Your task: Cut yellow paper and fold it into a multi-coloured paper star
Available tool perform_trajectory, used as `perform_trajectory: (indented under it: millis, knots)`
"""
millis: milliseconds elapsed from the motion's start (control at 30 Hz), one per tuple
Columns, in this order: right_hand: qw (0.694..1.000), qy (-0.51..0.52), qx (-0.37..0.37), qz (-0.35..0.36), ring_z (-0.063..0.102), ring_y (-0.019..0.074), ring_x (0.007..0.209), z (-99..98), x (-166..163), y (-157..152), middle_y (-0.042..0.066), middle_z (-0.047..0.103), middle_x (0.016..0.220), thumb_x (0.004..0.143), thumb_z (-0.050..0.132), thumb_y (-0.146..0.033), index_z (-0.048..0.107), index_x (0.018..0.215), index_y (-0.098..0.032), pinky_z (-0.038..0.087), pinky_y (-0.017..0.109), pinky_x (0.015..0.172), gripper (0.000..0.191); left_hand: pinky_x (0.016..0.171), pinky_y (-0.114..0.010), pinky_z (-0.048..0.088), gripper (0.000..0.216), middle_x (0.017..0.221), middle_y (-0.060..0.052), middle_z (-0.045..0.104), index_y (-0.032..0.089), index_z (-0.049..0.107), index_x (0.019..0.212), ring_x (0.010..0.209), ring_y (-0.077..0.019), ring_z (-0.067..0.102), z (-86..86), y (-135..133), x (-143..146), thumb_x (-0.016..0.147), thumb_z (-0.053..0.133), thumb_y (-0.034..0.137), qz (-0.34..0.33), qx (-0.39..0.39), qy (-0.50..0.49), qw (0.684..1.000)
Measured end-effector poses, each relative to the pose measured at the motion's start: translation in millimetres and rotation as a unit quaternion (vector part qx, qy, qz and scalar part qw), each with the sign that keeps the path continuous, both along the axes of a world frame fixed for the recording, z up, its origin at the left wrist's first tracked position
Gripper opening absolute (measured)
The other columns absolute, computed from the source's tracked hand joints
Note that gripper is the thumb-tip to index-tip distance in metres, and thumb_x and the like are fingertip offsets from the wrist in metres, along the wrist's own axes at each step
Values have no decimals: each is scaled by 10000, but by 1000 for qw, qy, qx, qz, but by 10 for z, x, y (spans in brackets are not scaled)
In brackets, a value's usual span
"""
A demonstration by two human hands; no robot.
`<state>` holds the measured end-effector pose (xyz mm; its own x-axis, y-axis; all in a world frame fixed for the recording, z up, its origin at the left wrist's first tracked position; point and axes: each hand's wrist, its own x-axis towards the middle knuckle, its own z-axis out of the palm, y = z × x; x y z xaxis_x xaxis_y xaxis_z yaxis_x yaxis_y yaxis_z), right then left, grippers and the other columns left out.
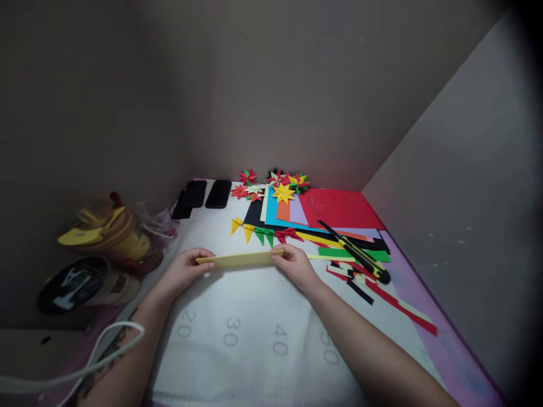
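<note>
A long yellow paper strip [241, 259] is held level just above the white cutting mat [254, 333]. My left hand [184, 272] pinches its left end and my right hand [296, 263] pinches its right end, both with fingers closed on the paper. Just beyond the strip lie small folded paper points in yellow [241, 227], green [264, 234] and red [288, 233].
A stack of coloured paper sheets [335, 209] lies at the back right, with a yellow-black utility knife [354, 252] and loose paper strips [399, 305] by it. Paper stars [283, 192] and two black phones [207, 194] sit at the back. Containers [110, 237] stand at left. A white cable [106, 353] crosses my left forearm.
</note>
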<state>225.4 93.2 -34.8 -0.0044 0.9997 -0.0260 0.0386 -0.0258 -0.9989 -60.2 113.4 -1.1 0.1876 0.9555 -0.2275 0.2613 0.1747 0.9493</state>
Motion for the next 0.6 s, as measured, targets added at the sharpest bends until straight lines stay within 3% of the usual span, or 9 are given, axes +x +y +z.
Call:
perform_trajectory:
  millis: [267, 467, 600]
  knots:
    - [999, -37, 21, 0, 531, 143, 638, -24, 28, -8, -2, 598, 705, 710, 613, -275, 627, 789, -173, 396, 249, 580, 130, 538, -223, 373, 252, 645, 3, 621, 166, 657, 714, 581, -135, 527, -26, 26, 1, 588, 733, 371, -11, 36, 25, 999]
    - [994, -97, 31, -48, 542, 157, 650, -2, 89, -12, 6, 617, 693, 738, 602, -303, 653, 774, -171, 413, 262, 605, 146, 478, -208, 318, 279, 528, 34, 552, 167, 656, 662, 498, -116, 466, -7, 15, 1, 592, 719, 430, 10, 48, 68, 996]
    - [998, -41, -11, -48, 498, 130, 557, 31, 100, -7, -13, 574, 604, 713, 634, -337, 615, 677, -163, 378, 243, 532, 179, 491, -212, 359, 364, 574, 14, 598, 155, 623, 634, 518, -124, 504, 20, -6, 13, 574, 718, 501, 44, 13, 48, 998]
